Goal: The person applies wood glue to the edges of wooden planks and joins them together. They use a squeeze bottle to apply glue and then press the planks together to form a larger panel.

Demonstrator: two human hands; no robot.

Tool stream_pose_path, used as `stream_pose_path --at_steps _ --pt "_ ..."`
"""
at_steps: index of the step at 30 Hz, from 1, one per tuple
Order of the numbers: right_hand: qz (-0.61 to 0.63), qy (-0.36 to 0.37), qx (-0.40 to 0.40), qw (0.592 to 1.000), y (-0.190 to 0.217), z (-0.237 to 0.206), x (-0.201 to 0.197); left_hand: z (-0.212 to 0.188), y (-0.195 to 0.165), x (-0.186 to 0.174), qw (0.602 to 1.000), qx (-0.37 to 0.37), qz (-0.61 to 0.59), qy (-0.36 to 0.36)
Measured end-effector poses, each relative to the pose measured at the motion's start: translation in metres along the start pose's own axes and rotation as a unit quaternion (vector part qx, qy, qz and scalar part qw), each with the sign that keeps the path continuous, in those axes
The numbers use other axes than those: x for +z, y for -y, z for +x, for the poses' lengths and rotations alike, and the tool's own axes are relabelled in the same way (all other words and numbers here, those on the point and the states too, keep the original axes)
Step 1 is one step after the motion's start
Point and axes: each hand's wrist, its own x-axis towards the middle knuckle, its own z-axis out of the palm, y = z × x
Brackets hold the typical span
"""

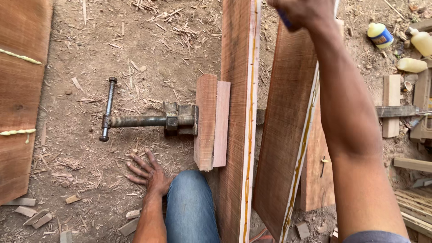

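Note:
My left hand (pixel 147 173) lies flat on the dirt floor with fingers spread, holding nothing, just below a rusty screw clamp (pixel 139 120). The clamp's head presses on two short wood blocks (pixel 211 121), which lean against a long reddish plank (pixel 236 90) standing on edge. A line of glue runs along that plank's top edge. My right hand (pixel 299 11) reaches out at the top of the view, fingers closed around a small blue thing (pixel 283 18), at the far end of a second, tilted plank (pixel 288 126) that has glue along its edge. My knee (pixel 191 207) in blue jeans rests beside the blocks.
A wide board (pixel 20 90) with yellow glue beads lies at the left. Glue bottles (pixel 380 35) sit at the top right near wood offcuts (pixel 391 105) and stacked lumber (pixel 416 204). Shavings and small scraps litter the dirt floor.

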Motion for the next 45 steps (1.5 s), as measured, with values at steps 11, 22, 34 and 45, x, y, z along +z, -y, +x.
stream_pose_path --at_steps 11,22,34,45 --pt "0.021 -0.004 -0.130 0.991 -0.033 -0.180 0.017 -0.011 -0.004 0.005 0.999 -0.009 0.031 0.002" --pt "0.573 -0.027 0.080 0.815 -0.040 -0.448 0.020 -0.047 -0.016 0.007 0.998 0.022 0.027 -0.052" --pt "0.749 -0.263 0.094 0.601 -0.105 -0.655 -0.055 -0.137 0.044 0.031 0.937 0.168 -0.295 -0.077" --pt "0.720 -0.369 0.153 0.568 -0.222 -0.654 -0.042 -0.318 0.079 0.140 0.956 0.074 -0.210 0.190"
